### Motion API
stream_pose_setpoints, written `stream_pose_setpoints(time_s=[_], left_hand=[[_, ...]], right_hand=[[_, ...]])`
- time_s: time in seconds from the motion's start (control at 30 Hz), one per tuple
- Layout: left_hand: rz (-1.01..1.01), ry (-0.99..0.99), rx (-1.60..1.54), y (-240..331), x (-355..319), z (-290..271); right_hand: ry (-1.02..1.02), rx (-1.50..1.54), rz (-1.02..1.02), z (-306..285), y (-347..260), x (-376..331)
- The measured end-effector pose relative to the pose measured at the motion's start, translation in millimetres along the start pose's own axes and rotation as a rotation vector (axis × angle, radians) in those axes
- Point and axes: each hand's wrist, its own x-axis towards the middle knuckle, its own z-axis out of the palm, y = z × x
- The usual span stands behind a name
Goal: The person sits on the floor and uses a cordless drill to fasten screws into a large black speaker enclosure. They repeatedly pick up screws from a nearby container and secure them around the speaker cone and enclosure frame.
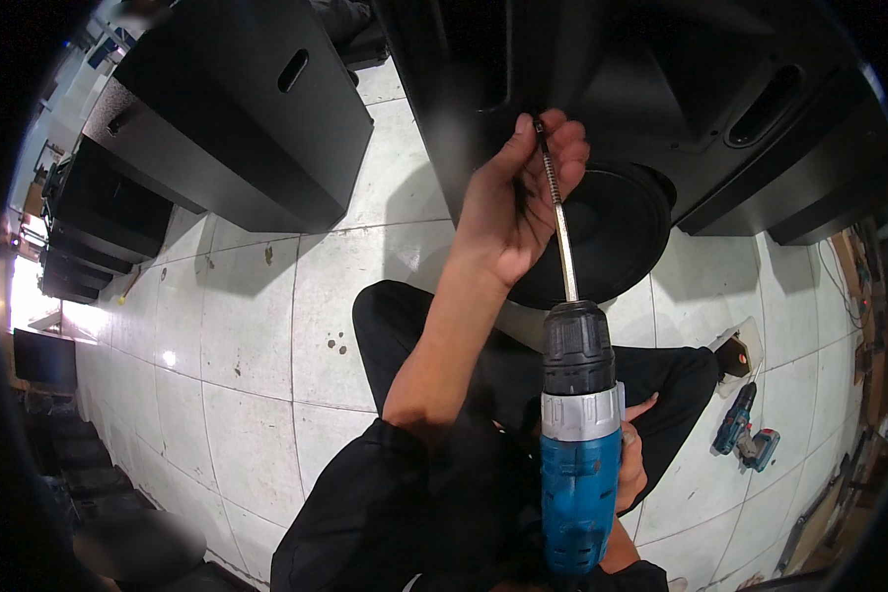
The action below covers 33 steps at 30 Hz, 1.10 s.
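Nearest, the right hand (pixel 633 464) is wrapping around the grip of the blue drill (pixel 580 434), mostly hiding behind it, so the drill is pointing up and away at the work. A long thin bit (pixel 560 222) is sticking out of the drill's black front. Farther up, the left hand (pixel 523 197) is closing its fingers around the far end of the bit, likely keeping the tip steady against the big black box (pixel 661 79). A round black speaker part (pixel 612 232) is sitting just behind the hand, low on the box, crowding the spot. The person's black trouser legs are lying under the arms. On the right, a second blue drill (pixel 745 434) is lying on the white tiled floor (pixel 247 326). Far left, more black boxes (pixel 237 109) are standing in a row.
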Motion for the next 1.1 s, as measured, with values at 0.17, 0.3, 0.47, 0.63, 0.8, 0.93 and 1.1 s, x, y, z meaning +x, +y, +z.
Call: stream_pose_setpoints(time_s=[0.17,0.3,0.47,0.63,0.8,0.93,1.1], left_hand=[[-0.068,0.135,0.142,-22,-13,-31],[0.021,0.241,0.244,-29,-12,-50],[0.041,0.123,0.206,-21,-3,-55],[0.047,0.182,0.232,-24,-1,-61],[0.048,0.243,0.295,-25,-5,-58],[0.064,0.221,0.284,-23,-5,-60],[0.072,0.206,0.261,-26,-2,-62]], right_hand=[[0.111,0.12,-0.012,7,-1,-3],[0.065,0.13,-0.014,5,-1,-1],[0.056,0.124,-0.002,5,-2,-3],[0.038,0.031,-0.002,6,-1,-2],[0.066,0.032,-0.002,9,2,-4],[0.079,0.043,-0.003,9,3,1],[0.091,0.035,-0.012,9,5,7]])
